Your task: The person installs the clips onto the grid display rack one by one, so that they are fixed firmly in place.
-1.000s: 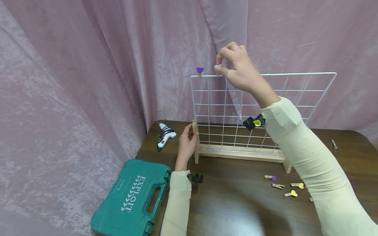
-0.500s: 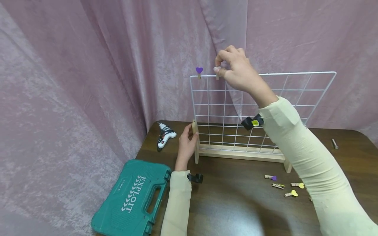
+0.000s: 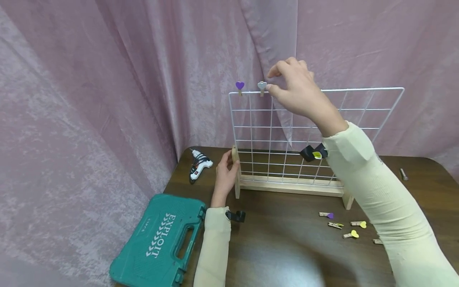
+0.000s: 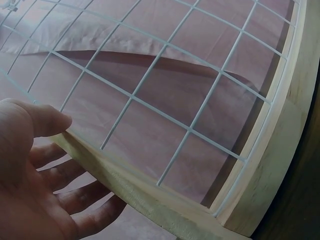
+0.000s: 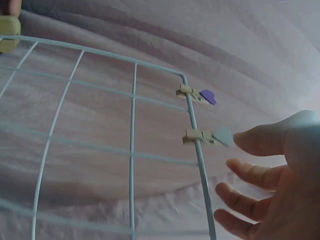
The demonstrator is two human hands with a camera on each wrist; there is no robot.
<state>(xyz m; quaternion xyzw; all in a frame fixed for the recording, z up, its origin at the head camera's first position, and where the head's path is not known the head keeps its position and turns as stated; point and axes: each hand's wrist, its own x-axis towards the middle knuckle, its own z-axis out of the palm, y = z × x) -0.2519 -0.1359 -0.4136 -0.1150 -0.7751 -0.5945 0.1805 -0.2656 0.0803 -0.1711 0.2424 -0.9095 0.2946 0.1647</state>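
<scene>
A white wire grid (image 3: 271,127) stands upright in a wooden base (image 3: 290,186). Clipped on its top wire near the left corner are a purple heart clothespin (image 3: 240,86) and, to its right, a white heart clothespin (image 3: 262,86). My right hand (image 3: 299,89) is beside the white one, thumb tip right at the heart and fingers spread apart, as the right wrist view (image 5: 280,165) also shows. At the left side, my left hand (image 3: 226,175) holds the wooden side post (image 4: 115,180), thumb on one side and fingers on the other.
On the table lie a purple heart clothespin (image 3: 326,215) and several yellow ones, such as the yellow heart clothespin (image 3: 351,234). A glue gun (image 3: 200,165) and a green tool case (image 3: 157,239) are at left. A bolt (image 3: 403,174) lies at right. Pink curtain (image 3: 201,71) hangs behind.
My right hand has let go of the white heart clothespin and drawn slightly right, its fingers parting. The clothespin stays on the top wire. My left hand keeps its place on the post.
</scene>
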